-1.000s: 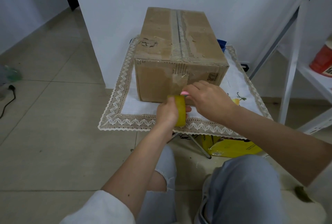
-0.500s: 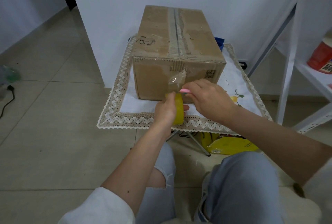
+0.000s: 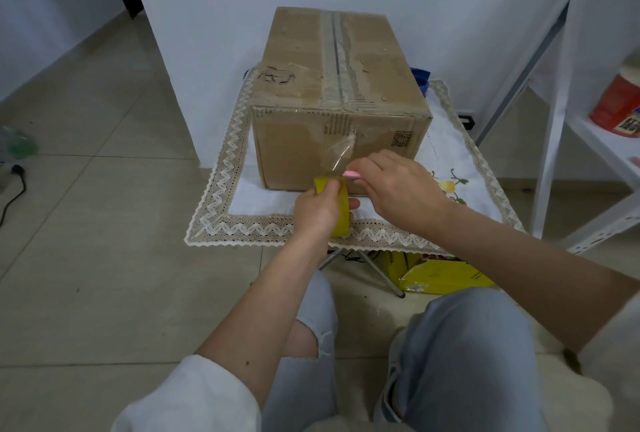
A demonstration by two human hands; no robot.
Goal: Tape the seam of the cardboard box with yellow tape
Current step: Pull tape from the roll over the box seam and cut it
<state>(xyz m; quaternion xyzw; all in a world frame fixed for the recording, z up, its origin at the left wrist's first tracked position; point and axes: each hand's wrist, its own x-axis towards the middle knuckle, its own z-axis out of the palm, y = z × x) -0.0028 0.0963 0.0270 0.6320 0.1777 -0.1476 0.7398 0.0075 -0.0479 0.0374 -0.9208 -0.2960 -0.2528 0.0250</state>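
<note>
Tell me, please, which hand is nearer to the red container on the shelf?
Right. The right hand is in front of the box, toward the red container; the left hand is farther left.

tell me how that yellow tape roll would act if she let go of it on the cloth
The tape roll is round and held on edge by the left hand, so it would likely roll or flop flat. It looks stiff and probably light. The lace-edged cloth might slow it.
</note>
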